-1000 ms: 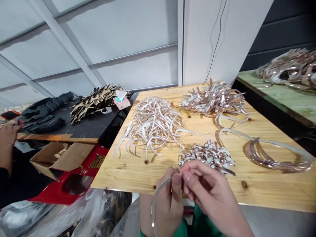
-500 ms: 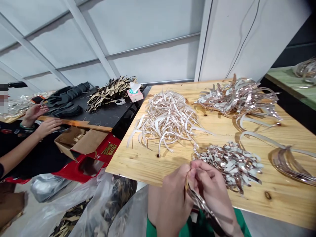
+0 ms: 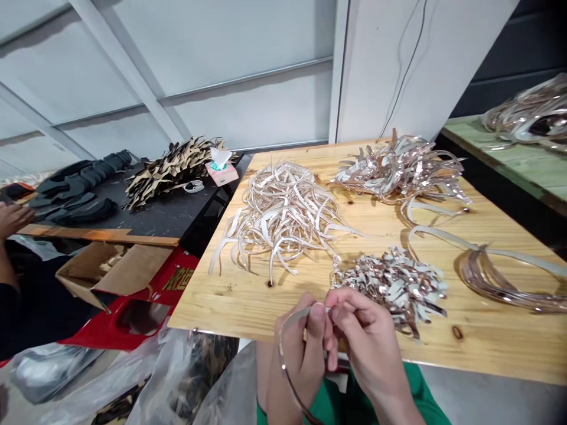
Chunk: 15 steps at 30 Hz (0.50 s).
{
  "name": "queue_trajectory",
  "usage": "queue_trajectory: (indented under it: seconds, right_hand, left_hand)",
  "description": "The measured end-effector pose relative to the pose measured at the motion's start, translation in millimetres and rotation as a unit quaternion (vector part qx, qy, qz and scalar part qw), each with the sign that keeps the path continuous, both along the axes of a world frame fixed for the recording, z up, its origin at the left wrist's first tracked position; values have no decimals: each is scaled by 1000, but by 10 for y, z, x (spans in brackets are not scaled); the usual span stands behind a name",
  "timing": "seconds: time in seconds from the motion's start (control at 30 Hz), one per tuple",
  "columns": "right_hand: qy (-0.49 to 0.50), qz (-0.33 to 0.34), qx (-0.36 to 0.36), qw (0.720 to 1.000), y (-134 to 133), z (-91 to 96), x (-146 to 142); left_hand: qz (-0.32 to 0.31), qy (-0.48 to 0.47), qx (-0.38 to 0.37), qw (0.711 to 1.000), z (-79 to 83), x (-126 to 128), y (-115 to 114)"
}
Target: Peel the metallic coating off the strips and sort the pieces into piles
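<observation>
My left hand (image 3: 299, 354) and my right hand (image 3: 361, 342) meet at the near edge of the wooden board (image 3: 248, 301), both pinching one end of a thin shiny strip (image 3: 283, 360). The strip curves down to the left of my left wrist. Just beyond my fingers lies a heap of short cut metallic pieces (image 3: 392, 283). A pile of pale curved strips (image 3: 281, 215) sits in the middle of the board, and a pile of shiny rose-gold strips (image 3: 401, 168) at the far right.
A coil of long strips (image 3: 500, 277) lies at the board's right. To the left are a black table with dark pieces (image 3: 75, 192), tan cut-outs (image 3: 172, 168) and a tissue pack (image 3: 220, 170). Another person's hand (image 3: 13, 218) shows at far left. Plastic bags (image 3: 177, 378) hang below.
The strip now arcs out to the left of my left hand instead of trailing down between my wrists. The view swung back to the right. The other person's arms have mostly left the view.
</observation>
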State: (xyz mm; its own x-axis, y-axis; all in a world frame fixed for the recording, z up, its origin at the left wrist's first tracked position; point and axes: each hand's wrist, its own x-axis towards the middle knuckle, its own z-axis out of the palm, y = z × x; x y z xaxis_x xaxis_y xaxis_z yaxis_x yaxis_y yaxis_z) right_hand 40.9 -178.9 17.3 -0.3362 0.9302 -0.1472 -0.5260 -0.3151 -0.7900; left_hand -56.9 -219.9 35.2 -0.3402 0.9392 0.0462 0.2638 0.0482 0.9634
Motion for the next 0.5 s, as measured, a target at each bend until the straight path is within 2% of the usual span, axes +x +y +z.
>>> queue_trajectory:
  seconds: [0.2, 0.5]
  right_hand:
    - [4, -10, 38, 999, -8, -2, 2]
    - [-3, -33, 29, 999, 11, -40, 12]
  left_hand:
    - [8, 12, -1, 1000, -19, -25, -9]
    - [-28, -41, 7, 999, -54, 1, 53]
